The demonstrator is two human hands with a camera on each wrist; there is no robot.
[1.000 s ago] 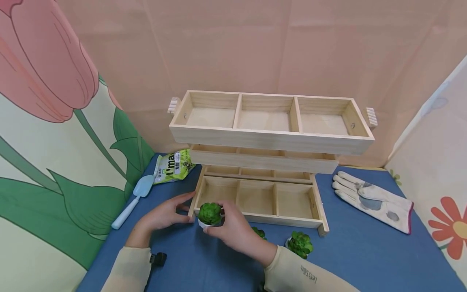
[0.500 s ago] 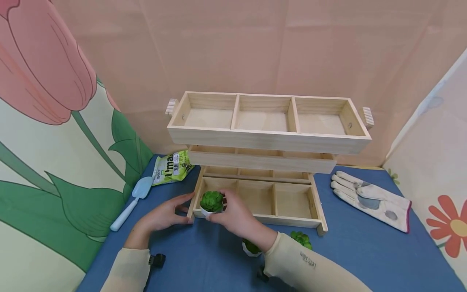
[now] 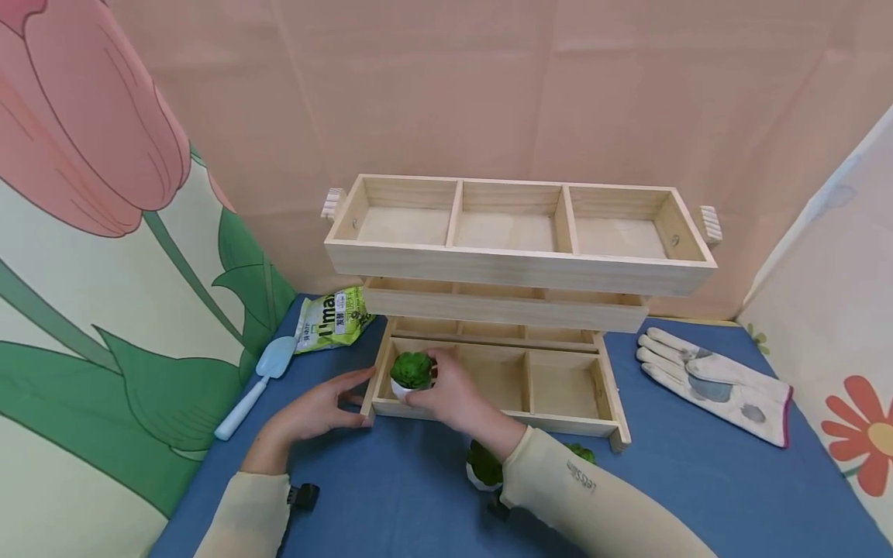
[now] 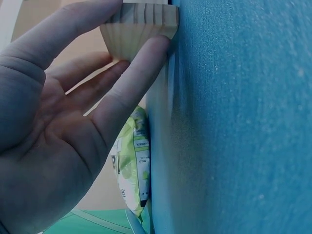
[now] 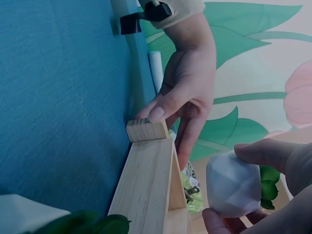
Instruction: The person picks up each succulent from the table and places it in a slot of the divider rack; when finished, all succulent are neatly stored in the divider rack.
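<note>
The right hand [image 3: 453, 397], fingers clamped on the potted succulent [image 3: 412, 371], has carried it inward over the compartment [image 3: 418, 346] beneath them, seemingly not yet released, while the left hand's [image 3: 317, 411] fingers grip the wooden tray [image 3: 551, 422].

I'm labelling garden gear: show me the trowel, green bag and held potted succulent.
Trowel [image 3: 276, 357], head view: light-blue blade.
Green bag [image 3: 333, 320], head view: printed side.
Held potted succulent [image 3: 411, 370], head view: green leaves.

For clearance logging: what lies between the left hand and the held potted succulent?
The wooden planter's left rail, touched by the left hand, in the head view.
</note>
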